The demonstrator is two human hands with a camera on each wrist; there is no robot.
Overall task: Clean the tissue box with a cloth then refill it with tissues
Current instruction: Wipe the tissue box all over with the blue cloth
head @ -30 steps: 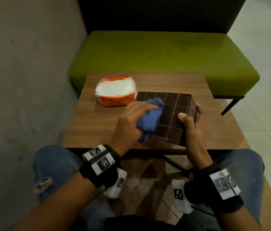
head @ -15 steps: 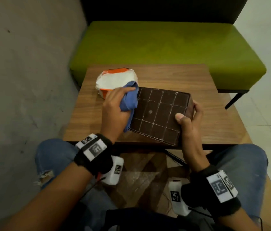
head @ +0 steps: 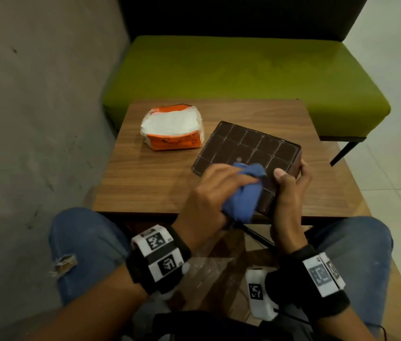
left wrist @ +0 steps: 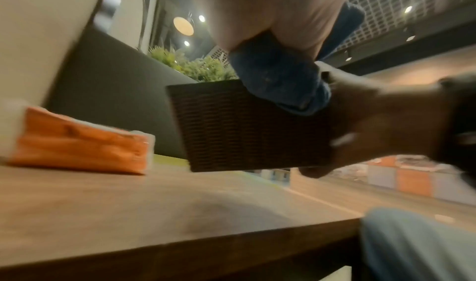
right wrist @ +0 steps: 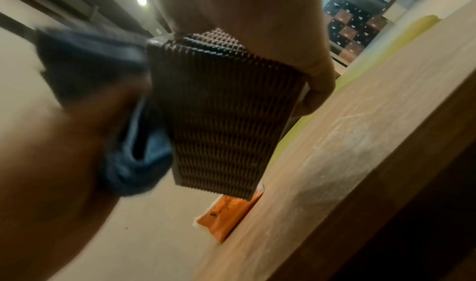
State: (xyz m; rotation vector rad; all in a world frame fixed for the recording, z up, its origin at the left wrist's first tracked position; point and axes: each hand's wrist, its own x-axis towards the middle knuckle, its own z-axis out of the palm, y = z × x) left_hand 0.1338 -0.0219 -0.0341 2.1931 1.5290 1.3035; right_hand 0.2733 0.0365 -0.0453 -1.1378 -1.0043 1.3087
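Head view: dark brown grid-faced tissue box point(head: 248, 153) tilted, right hand point(head: 290, 190) fingers curled gripping near-right edge; left hand point(head: 209, 193) fingers clutching crumpled blue cloth point(head: 243, 193) against face. Wrist views alone show woven sides, box lifted off wooden table point(left wrist: 128, 214).

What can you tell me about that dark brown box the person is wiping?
The tissue box is dark brown and rectangular, with woven-looking ribbed sides and a flat face marked in a grid of squares. It is tilted, lifted off the wooden table. The right hand grips its near corner, while the left hand presses a bunched blue cloth against the gridded face.
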